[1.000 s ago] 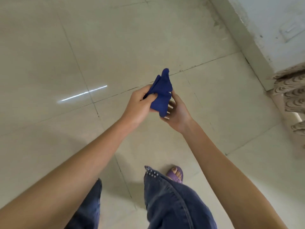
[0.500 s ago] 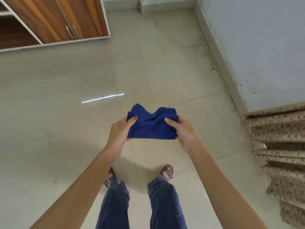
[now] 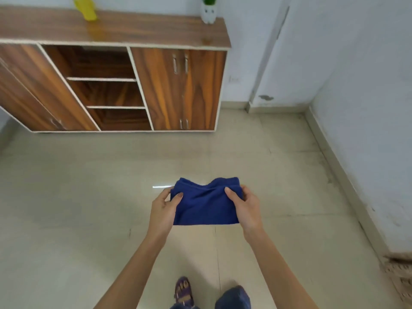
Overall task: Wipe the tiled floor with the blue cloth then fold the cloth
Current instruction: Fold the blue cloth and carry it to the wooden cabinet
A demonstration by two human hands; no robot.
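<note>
Left hand (image 3: 163,208) and right hand (image 3: 249,207) pinch the blue cloth (image 3: 205,208) by its ends (long axis left-right).

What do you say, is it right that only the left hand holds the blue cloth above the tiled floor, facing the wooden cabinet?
Not quite. The head view shows both hands on the blue cloth: the left hand pinches its left edge, the right hand its right edge. It is above the tiled floor, facing the wooden cabinet.

Blue cloth (image 3: 205,208) sits between left hand (image 3: 163,210) and right hand (image 3: 250,208), above the beige tiled floor (image 3: 89,197); brown wooden cabinet (image 3: 178,85) behind, white plastered wall (image 3: 367,108) right.
</note>
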